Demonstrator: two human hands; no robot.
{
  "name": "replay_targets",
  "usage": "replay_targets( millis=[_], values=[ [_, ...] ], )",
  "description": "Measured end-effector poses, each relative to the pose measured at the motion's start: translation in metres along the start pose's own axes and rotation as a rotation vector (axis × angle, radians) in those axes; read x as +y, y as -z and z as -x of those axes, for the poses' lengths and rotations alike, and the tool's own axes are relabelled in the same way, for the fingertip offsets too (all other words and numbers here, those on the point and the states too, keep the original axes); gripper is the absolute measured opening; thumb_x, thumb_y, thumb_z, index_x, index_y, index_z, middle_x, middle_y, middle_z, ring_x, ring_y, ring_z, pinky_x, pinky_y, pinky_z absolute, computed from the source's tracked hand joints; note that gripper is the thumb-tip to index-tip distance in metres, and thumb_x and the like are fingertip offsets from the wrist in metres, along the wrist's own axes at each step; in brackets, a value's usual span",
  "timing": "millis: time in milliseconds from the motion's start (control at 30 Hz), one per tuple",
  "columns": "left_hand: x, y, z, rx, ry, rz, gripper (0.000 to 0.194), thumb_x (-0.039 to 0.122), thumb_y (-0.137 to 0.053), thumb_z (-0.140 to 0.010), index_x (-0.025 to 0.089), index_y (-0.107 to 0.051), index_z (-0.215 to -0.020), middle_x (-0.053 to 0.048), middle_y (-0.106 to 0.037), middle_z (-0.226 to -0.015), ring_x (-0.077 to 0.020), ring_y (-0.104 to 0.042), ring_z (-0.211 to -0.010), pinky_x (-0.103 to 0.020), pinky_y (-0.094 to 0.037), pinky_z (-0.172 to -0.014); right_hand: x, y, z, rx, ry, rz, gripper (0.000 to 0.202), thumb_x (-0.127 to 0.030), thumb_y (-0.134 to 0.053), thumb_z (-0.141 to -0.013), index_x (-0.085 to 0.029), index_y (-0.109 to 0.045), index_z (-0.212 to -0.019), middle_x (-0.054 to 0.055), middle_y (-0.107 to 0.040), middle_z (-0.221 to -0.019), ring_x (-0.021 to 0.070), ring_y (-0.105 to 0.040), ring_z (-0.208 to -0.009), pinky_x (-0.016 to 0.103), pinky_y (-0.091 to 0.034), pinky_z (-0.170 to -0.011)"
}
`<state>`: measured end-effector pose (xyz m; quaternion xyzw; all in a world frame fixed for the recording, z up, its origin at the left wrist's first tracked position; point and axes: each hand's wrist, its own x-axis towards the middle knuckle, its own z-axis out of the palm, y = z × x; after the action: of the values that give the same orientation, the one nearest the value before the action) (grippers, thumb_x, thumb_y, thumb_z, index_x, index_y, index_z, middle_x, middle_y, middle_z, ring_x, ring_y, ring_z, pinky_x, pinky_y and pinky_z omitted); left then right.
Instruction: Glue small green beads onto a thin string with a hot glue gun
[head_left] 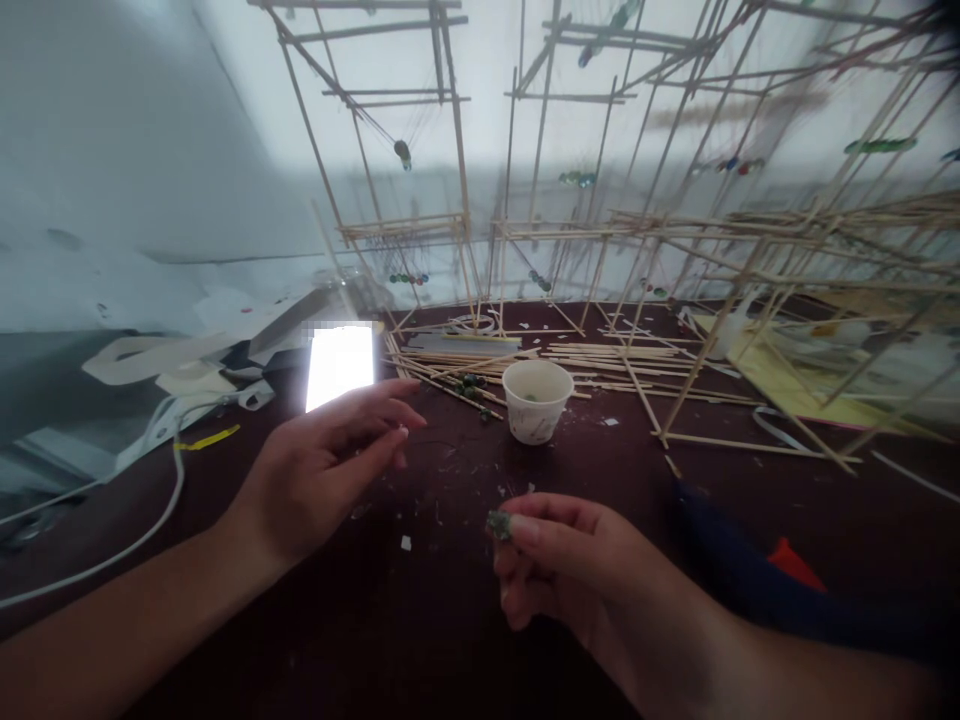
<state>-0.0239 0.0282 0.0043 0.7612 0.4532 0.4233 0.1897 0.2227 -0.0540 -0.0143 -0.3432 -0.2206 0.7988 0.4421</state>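
Between the thumb and fingers of my right hand (pixel 570 555) is a small greenish, rough-looking piece (pixel 499 524), held just above the dark red table (pixel 450 620). My left hand (pixel 337 455) hovers to the left, its fingers slightly bent and apart, with nothing visible held in them. A white paper cup (pixel 538 402) stands beyond my right hand, with something small and greenish inside. Left of the cup, several dark green marbles (pixel 470 385) lie among thin wooden sticks (pixel 622 362). A bright phone-like screen (pixel 341 366) is just behind my left hand.
A tall stick framework (pixel 461 130) with hanging marbles rises at the back and right. White cables (pixel 180 480) and papers (pixel 127 360) lie at the left. A yellow sheet (pixel 795 385) and a red object (pixel 795 563) are at the right. White scraps dot the table.
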Motion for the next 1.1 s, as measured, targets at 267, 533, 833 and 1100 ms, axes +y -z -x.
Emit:
replay_targets(
  millis=[267,533,833,1100],
  values=[
    [-0.009,0.001,-0.002,-0.02,-0.132,-0.102,0.02,0.041,-0.077,-0.091,0.034,-0.085,-0.107,0.0,-0.078,-0.136,-0.0263,-0.07,-0.129,-0.046,-0.051,-0.122,0.001,0.001,0.0,-0.027,0.006,0.012,0.046,-0.041,-0.107,-0.06,-0.015,-0.078,-0.086,0.001,-0.078,-0.07,0.0109,-0.071,-0.057,0.022,-0.055,-0.06],
    [0.005,0.003,-0.005,0.059,0.01,-0.106,0.016,0.037,-0.079,-0.09,0.027,-0.08,-0.103,0.005,-0.074,-0.078,-0.0129,-0.067,-0.068,-0.021,-0.054,-0.061,0.001,0.003,-0.002,-0.037,0.015,0.021,0.045,-0.041,-0.106,-0.062,-0.015,-0.078,-0.087,0.001,-0.078,-0.07,0.0111,-0.071,-0.057,0.022,-0.055,-0.059],
    [0.006,0.001,-0.004,0.044,-0.071,-0.096,0.027,0.037,-0.077,-0.085,0.026,-0.08,-0.11,-0.006,-0.078,-0.127,-0.022,-0.077,-0.103,-0.035,-0.066,-0.093,0.0,0.002,0.002,-0.009,0.007,0.036,0.048,-0.042,-0.106,-0.062,-0.015,-0.077,-0.088,0.001,-0.078,-0.072,0.0114,-0.07,-0.058,0.023,-0.054,-0.061],
    [0.007,0.001,-0.01,0.014,-0.065,-0.128,0.021,0.035,-0.079,-0.082,0.027,-0.084,-0.101,0.0,-0.077,-0.091,-0.0155,-0.069,-0.072,-0.025,-0.06,-0.067,0.001,0.003,0.0,-0.026,0.005,0.037,0.049,-0.044,-0.106,-0.06,-0.016,-0.077,-0.087,0.0,-0.076,-0.07,0.0116,-0.069,-0.057,0.024,-0.053,-0.06]
  ],
)
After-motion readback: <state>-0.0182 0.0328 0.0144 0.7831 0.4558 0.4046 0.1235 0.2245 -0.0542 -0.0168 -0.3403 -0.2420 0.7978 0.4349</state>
